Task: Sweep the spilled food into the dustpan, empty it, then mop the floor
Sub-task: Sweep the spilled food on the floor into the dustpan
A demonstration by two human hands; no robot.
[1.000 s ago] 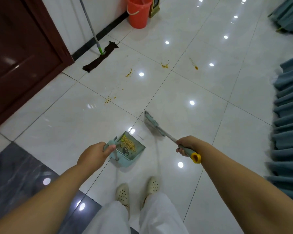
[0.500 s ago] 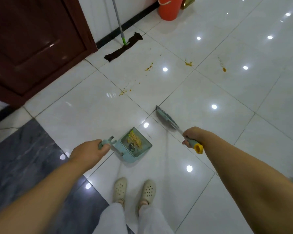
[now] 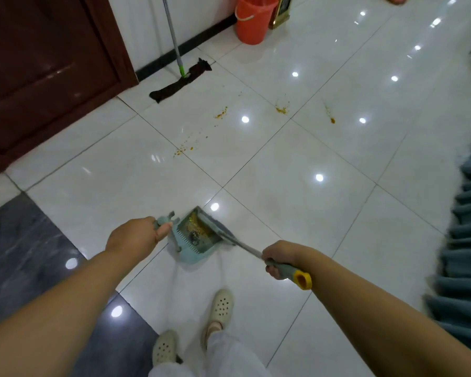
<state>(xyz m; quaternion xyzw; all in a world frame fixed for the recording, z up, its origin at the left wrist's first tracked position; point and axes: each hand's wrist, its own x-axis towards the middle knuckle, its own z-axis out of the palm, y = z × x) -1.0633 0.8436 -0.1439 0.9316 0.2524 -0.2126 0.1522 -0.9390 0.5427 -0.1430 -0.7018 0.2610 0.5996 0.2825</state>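
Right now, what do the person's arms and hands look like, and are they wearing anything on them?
Both forearms are bare, with no sleeves in view. The left hand and right hand have no gloves, and I see no watch, bracelet or ring. Lower down, the person wears light trousers and cream perforated clogs.

dustpan point(image 3: 195, 244) teal | bucket point(image 3: 252, 21) orange | door point(image 3: 38, 72) dark red-brown

Floor tiles point(image 3: 297, 213) glossy white, mirror-like glare spots. Dustpan point(image 3: 199, 238) matt teal plastic. Brush point(image 3: 256, 253) shaft looks metal, grip probably rubbery plastic. Mop point(image 3: 182, 80): metal pole, dark cloth head. Bucket point(image 3: 249, 21) orange plastic. Door point(image 3: 44, 72) lacquered dark wood.
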